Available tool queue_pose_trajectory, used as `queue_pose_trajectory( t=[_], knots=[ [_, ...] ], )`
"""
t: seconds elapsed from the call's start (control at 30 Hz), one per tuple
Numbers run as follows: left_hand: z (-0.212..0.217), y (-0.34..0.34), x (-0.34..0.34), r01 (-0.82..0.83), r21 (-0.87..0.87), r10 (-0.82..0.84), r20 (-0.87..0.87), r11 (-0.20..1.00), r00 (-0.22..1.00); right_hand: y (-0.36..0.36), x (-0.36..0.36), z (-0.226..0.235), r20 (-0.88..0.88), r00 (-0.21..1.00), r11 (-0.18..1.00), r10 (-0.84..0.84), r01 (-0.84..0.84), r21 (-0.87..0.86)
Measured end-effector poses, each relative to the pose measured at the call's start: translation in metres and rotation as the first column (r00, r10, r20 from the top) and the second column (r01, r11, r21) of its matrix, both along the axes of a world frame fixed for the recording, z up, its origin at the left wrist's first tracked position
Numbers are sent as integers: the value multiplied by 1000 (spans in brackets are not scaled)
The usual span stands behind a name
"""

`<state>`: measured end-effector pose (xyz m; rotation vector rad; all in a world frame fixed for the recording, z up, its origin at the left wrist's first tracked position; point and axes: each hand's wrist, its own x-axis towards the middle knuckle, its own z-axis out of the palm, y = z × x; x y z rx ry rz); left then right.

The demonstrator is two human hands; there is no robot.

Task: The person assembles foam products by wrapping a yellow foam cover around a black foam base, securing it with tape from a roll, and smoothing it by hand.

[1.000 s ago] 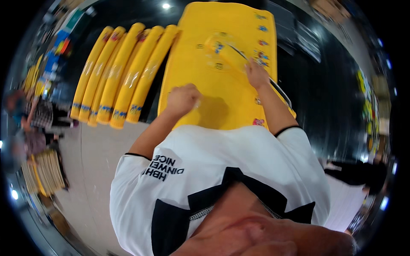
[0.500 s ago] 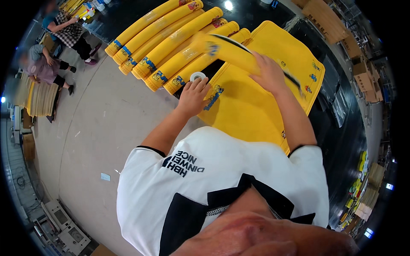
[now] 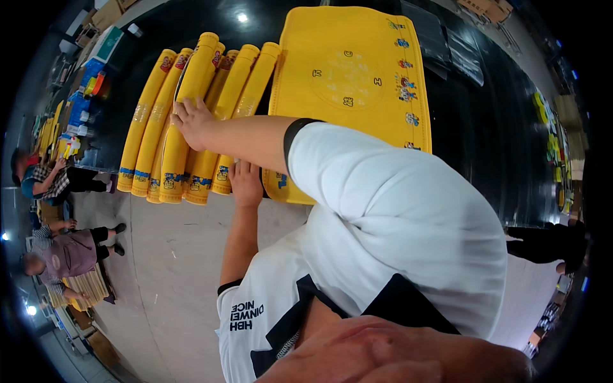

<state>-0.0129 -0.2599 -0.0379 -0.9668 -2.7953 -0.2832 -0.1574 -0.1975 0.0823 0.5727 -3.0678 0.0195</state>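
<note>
the right hand [image 3: 191,121] lies flat-fingered on a rolled yellow mat [image 3: 182,115] among six at far left, the left hand [image 3: 246,182] (fingers loose, gripping nothing) beside the last unrolled mat [image 3: 357,76].

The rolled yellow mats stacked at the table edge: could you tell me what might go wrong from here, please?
1. The top roll lies on other rolled mats under the right hand; being round, it could roll off sideways.
2. The rolls' near ends reach the table edge, so a nudge from the left hand might tip one to the floor.
3. The right arm crosses over the flat yellow mat and could drag it askew.
</note>
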Motion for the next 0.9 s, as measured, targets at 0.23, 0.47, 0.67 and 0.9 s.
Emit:
queue_pose_trajectory(
  t=[0.23, 0.47, 0.67, 0.9],
  knots=[
    [8, 1, -3, 105, -35, -108, -107, 994, 988, 43, 28, -21, -9, 991, 986, 132, -132, -99],
    [14, 2, -15, 125, 74, -117, -108, 989, 987, 87, 45, -28, -93, 989, 952, 119, -140, -274],
    [16, -7, -8, 211, 132, -189, -164, 968, 968, 246, 131, -75, -165, 973, 834, -159, 43, -550],
    [22, 2, 56, 333, 223, -341, -6, 916, 940, 445, 376, -90, 286, 341, 272, -895, 928, -254]
  ],
)
